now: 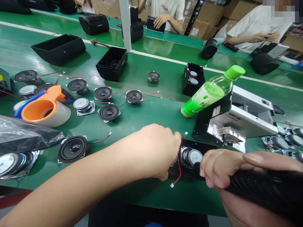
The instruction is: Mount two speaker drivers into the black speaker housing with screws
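A black speaker box (pixel 208 145) lies on the green bench before me, with a silver-backed speaker driver (pixel 194 156) in it. My left hand (pixel 161 151) is curled over the box's left part. Beneath it shows the edge of a second speaker driver (pixel 174 161); the fingertips are mostly hidden. A red wire (pixel 180 170) with white plugs runs beside that hand. My right hand (pixel 219 167) is wrapped around a black power screwdriver (pixel 265 186), whose nose points at the silver-backed driver's lower right edge. Its tip is hidden.
Several loose speaker drivers (pixel 109 112) and an orange-rimmed cup (pixel 44 112) are at left. A green-capped bottle (pixel 208 94) leans against a silver-and-black machine (pixel 239 123) at right. Behind are black housings (pixel 112 64). Two people work across the bench.
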A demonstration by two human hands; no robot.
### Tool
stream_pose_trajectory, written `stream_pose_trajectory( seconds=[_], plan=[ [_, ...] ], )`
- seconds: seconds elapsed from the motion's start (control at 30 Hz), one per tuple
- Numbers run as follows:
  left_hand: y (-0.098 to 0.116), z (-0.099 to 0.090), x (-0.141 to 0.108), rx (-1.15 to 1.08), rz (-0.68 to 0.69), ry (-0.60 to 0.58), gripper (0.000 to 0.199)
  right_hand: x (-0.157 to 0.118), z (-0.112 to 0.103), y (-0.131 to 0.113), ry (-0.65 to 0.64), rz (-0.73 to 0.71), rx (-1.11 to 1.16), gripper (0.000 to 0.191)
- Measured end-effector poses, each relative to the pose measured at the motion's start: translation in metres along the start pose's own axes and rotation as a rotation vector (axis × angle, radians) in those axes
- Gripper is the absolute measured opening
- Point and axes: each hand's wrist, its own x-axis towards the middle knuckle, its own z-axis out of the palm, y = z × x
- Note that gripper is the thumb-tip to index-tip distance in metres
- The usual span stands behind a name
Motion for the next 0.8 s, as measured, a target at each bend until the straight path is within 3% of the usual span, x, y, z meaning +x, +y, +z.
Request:
stream_pose_trajectory(
  seconds=[0.17, 0.33, 0.5, 0.63, 0.77, 0.8],
  plan=[
    [0.002, 0.0, -0.003, -0.001, -0.021, -0.012, 0.087, -0.005, -0.008, 0.007, -0.199, -0.067, 0.015, 0.052],
    [0.003, 0.0, -0.003, -0.008, -0.036, -0.027, 0.096, -0.014, 0.004, 0.001, -0.024, -0.067, -0.012, 0.043],
    [0.003, 0.002, -0.002, -0.011, -0.026, -0.023, 0.1, -0.015, -0.002, 0.005, -0.133, -0.062, -0.028, 0.048],
    [0.002, 0.005, -0.002, -0.021, -0.02, 0.008, 0.1, -0.016, -0.007, 0.009, -0.099, -0.047, 0.004, 0.051],
    [0.002, 0.005, -0.003, -0.035, -0.027, 0.024, 0.102, -0.02, -0.006, 0.009, 0.021, 0.121, -0.014, 0.033],
    [0.002, 0.003, -0.003, -0.043, -0.026, 0.015, 0.103, -0.02, -0.005, 0.009, 0.043, 0.174, -0.015, 0.037]
  ],
)
